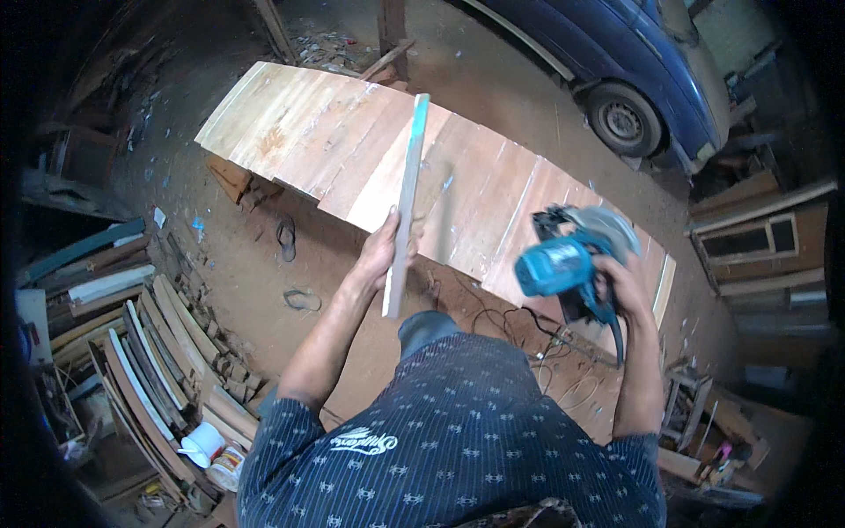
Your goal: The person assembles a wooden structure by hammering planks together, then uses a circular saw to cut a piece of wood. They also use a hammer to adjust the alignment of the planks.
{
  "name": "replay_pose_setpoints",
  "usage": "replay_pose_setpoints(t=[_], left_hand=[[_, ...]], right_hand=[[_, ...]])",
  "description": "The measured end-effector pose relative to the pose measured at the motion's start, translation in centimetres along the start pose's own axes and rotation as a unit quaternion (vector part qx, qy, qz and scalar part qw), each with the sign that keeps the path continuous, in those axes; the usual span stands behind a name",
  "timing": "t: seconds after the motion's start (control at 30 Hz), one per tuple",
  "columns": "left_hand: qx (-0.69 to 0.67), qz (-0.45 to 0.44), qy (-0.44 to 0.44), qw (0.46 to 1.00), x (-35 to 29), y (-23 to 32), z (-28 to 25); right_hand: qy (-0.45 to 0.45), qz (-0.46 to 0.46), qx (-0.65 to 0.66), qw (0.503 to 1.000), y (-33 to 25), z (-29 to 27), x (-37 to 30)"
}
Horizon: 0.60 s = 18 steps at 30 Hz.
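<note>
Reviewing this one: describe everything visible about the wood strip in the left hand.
The wood strip is long, narrow and straight, of what looks like greyish-brown timber, with a turquoise patch near its far end and a pale near end. The left hand grips it closer to the near end. It points away from the person, leaning slightly right, seen over the pale boards, its near end over the ground. Whether it touches the boards is unclear.

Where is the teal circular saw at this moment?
In the head view, the teal circular saw is right of centre, held in the right hand, over the right part of the plank surface.
</note>
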<state>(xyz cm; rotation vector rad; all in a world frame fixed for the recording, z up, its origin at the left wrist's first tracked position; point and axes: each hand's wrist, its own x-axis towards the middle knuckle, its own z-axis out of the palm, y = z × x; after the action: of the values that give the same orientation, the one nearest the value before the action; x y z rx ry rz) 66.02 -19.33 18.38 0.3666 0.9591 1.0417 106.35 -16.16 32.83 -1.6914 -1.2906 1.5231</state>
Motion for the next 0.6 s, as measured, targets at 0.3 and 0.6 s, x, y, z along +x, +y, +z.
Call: replay_pose_setpoints(t=[0.3,0.6], left_hand=[[-0.098,-0.022,-0.054,0.993,5.7,-7.9,12.1],[0.123,-0.122,-0.034,0.984,9.7,-33.2,25.6]], right_hand=[[0.318,0.048,0.022,0.947,17.4,-9.2,-22.8],[0.466,0.111,0.190,0.857,34.2,-11.5,-42.6]])
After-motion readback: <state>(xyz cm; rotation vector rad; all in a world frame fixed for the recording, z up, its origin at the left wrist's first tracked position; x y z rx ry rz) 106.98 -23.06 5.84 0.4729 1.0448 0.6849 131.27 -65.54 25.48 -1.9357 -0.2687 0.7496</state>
